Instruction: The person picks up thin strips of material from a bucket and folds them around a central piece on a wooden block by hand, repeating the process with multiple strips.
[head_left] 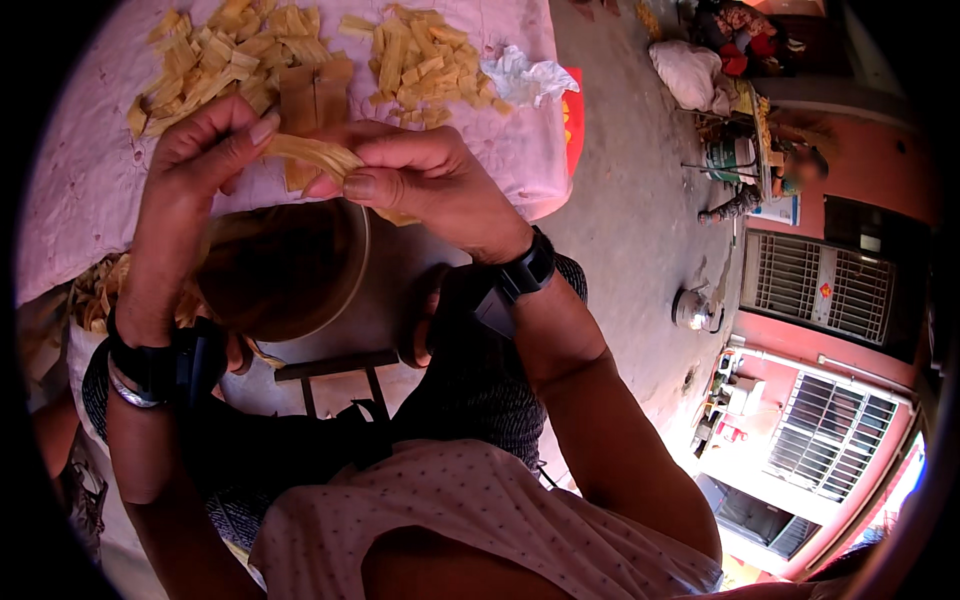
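Both my hands are raised over the near edge of a table covered with a pink cloth point(80, 200). Stretched between them is a pale yellow, folded fibrous strip point(318, 152). My left hand point(212, 145) pinches its left end between thumb and fingers. My right hand point(425, 180) is closed round the right end, thumb on top, and a bit of strip shows below that hand. Behind the strip lies a flat brown piece point(315, 95), partly hidden. Two heaps of similar strips rest on the cloth, a left heap point(225, 65) and a right heap point(430, 60).
Below the table edge, between my legs, stands a large round basin point(360, 265) with a dark inside. More strips point(95, 290) lie left of it. Crumpled white plastic point(530, 78) sits at the table's right. A person point(800, 170) and a kettle point(692, 308) are farther right.
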